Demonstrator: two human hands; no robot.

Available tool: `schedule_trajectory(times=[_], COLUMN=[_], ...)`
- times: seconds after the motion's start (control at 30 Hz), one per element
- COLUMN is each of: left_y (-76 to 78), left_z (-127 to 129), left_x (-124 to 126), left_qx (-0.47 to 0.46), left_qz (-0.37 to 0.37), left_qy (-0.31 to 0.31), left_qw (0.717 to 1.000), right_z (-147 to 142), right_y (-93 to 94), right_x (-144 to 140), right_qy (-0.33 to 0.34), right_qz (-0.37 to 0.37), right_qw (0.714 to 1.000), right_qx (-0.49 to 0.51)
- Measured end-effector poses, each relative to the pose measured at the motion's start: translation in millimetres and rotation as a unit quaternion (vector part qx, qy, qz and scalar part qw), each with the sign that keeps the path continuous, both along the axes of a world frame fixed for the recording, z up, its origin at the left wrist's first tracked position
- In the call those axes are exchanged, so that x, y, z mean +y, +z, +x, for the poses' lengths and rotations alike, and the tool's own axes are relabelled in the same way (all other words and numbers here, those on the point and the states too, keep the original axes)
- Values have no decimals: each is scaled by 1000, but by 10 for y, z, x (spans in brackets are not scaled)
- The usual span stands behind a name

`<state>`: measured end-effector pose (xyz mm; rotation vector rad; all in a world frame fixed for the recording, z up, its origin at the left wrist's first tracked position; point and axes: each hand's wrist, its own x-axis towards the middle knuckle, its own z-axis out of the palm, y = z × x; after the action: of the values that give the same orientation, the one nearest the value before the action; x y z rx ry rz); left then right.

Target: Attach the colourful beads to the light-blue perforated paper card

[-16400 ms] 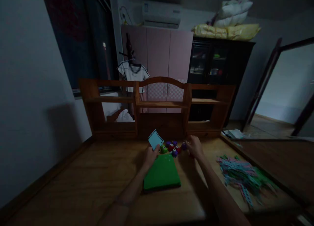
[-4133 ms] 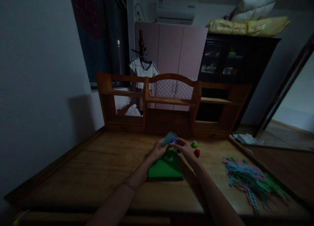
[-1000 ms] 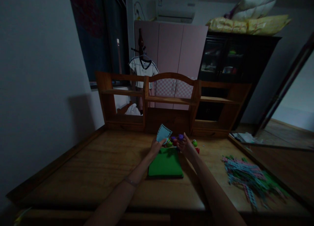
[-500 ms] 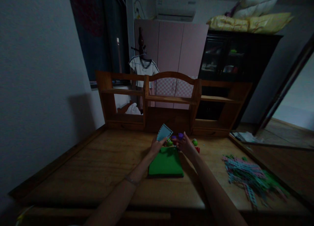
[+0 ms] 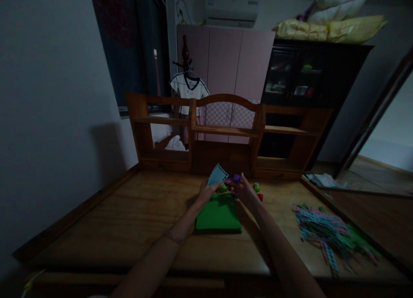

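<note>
Left hand (image 5: 205,194) grips a blue card (image 5: 217,174), right hand (image 5: 245,192) apparently pinches a purple piece (image 5: 237,178); lower centre, they have parted slightly, leaving card and piece separate.

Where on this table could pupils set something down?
Broad bare table lies between the wall and left forearm; a smaller patch between right forearm and strip pile. Toys crowd the gap between left hand and right hand.

The pale-blue sheet (image 5: 217,175) in the left hand (image 5: 205,194) looks like smooth, matt plastic; the purple piece (image 5: 237,178) at the right hand (image 5: 244,192) also seems plastic. Nearer than both hands, the green slab (image 5: 218,217) looks matt. The wooden bench (image 5: 145,216) beneath has a soft gloss.
</note>
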<state>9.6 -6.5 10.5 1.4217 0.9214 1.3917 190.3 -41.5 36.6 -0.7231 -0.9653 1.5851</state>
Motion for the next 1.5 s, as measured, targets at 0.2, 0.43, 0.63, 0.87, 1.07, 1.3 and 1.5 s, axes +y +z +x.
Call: schedule_trajectory(times=[0.2, 0.43, 0.63, 0.87, 1.07, 1.3, 1.5], left_y=[-6, 14, 49, 138, 97, 112, 100], left_z=[15, 5, 12, -1, 20, 11, 10], left_x=[15, -2, -38, -121, -82, -86, -66], left_qx=[-15, -31, -38, -42, -62, -61, -65], left_qz=[-3, -11, -24, -15, -14, -18, -16], left_qy=[7, 8, 0, -24, -16, -15, 3], left_qw=[1000, 999, 999, 999, 998, 998, 998], right_z=[-19, -18, -39, -39, -32, -45, -25], right_y=[30, 25, 27, 41, 30, 49, 57], right_x=[-46, -35, -31, -31, -31, -35, -65], right_qy=[12, 20, 3, -1, 21, 8, 15], right_qz=[10, 10, 9, -7, 6, 4, 8], right_qw=[1000, 1000, 1000, 1000, 1000, 1000, 1000], right_qx=[1, -1, 8, 5, 19, 8, 6])
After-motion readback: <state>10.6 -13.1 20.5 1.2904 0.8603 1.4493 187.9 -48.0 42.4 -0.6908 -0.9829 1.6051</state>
